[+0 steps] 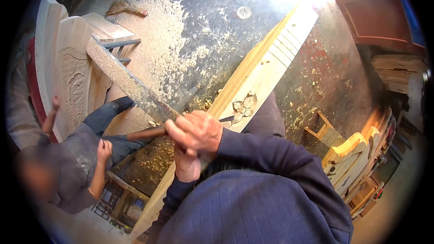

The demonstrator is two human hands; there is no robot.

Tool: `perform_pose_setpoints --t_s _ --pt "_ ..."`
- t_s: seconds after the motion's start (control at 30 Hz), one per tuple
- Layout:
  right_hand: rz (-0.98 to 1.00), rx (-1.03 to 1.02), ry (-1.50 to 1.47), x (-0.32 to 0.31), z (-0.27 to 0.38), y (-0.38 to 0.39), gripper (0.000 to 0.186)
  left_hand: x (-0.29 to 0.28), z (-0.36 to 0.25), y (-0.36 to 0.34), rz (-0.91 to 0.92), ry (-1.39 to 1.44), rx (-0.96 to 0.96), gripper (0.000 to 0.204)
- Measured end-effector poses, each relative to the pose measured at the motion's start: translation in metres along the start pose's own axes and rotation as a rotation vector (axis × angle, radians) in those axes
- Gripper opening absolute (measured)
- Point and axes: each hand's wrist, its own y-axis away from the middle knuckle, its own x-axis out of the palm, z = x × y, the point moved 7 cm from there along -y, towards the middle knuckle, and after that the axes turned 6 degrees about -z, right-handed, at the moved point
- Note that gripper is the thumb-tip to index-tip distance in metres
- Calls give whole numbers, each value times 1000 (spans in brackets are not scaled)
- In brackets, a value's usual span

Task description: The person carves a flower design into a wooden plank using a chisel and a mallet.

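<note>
A long pale wooden beam [275, 70] slants across the view and passes under my hands. A carved flower [244, 107] stands in relief on its top face, with cut lines across the far end. My right hand [199, 131] is closed around a long-handled carving gouge, its dark blade [227, 119] against the wood beside the flower. The brown wooden handle [147, 133] sticks out to the left. My left hand [186, 163] is closed on the gouge just below, its fingers partly hidden by the right hand.
A co-worker [74, 162] sits at the left beside a carved pale panel [72, 77]. A dusty board [129, 81] lies diagonally near the beam. Sawdust [158, 31] and shavings cover parts of the floor. Shaped yellow wood pieces [350, 153] and a brown cabinet [379, 13] stand right.
</note>
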Motion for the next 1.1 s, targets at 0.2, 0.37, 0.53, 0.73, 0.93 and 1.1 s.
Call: perform_pose_setpoints --t_s 0.2,0.37,0.53,0.73,0.93,1.1 --pt "-7 2 -19 9 5 -12 36 -7 5 3 90 69 -47 126" --pt "-66 146 -90 12 -12 -15 26 -13 9 -10 99 -25 -7 124" --pt "-124 205 -105 10 -21 -15 26 -8 7 -15 52 -92 -14 120" --pt "-182 233 -148 5 -28 -17 28 7 1 -17 70 -128 2 115" --pt "-219 392 -164 -9 -44 -23 25 20 -2 -24 128 -197 17 108" --pt "-341 618 -169 -18 -70 -22 19 40 -10 -41 162 -281 19 101"
